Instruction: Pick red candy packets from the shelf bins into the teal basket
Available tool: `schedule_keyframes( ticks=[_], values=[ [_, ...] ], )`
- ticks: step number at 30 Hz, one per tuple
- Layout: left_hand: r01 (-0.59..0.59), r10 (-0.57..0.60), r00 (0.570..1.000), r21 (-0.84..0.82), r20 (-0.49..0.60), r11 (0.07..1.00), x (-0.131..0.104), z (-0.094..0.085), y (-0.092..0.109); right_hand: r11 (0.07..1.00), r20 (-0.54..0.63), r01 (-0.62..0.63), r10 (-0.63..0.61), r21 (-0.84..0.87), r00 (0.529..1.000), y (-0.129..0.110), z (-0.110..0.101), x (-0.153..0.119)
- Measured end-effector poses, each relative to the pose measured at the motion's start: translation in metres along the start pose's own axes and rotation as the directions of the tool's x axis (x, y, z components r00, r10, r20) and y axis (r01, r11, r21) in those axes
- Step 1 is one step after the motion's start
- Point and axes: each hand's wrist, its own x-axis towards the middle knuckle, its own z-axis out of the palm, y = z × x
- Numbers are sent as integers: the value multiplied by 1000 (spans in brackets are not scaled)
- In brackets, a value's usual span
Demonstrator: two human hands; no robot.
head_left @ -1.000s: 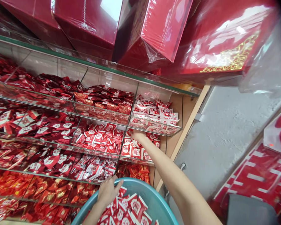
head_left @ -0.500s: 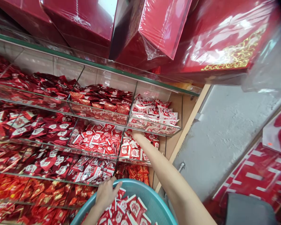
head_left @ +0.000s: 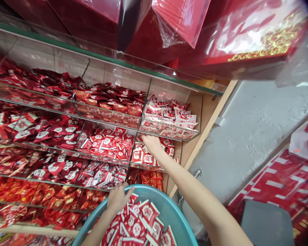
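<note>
The left hand (head_left: 118,199) grips the rim of a round teal plastic basin (head_left: 169,211), which holds small square red-and-white packets (head_left: 149,212). The right hand (head_left: 152,144) reaches into a clear-fronted shelf compartment (head_left: 146,166) of similar packets (its fingertips are hidden, so whether they grasp anything cannot be told); more of its back shows than half a second earlier. Above, glossy red film-wrapped boxes (head_left: 181,22) now sit higher in view.

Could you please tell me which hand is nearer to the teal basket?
Left. The left hand holds the teal basket by its rim; the right hand is apart from it, in a shelf compartment of red-and-white packets.
</note>
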Motion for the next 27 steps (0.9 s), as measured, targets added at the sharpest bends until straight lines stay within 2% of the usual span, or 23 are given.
schedule_keyframes(
  ticks=[3,6,9,12,15,18,23,27],
  values=[
    [12,-12,1000,15,2,1000,1,1,0,994,-159,79,-91,-81,983,1,3,-25],
    [3,-3,1000,31,7,1000,3,2,-1,976,-376,153,-201,-154,904,2,4,-62],
    [12,-12,1000,40,14,999,4,3,-1,973,-469,213,-229,-87,853,0,11,-114],
    [13,-14,1000,49,13,999,4,3,-1,952,-432,306,-282,-15,857,-3,34,-171],
    [6,-7,1000,51,14,999,2,2,0,932,-251,362,-351,-3,902,-1,68,-220],
    [5,-6,1000,60,9,998,2,1,1,928,-114,372,-372,-28,921,6,98,-251],
    [19,-21,999,73,24,997,2,0,2,909,60,407,-403,-88,913,13,113,-265],
    [23,-24,999,64,21,998,2,1,2,885,97,460,-453,-68,886,10,119,-257]
  ],
)
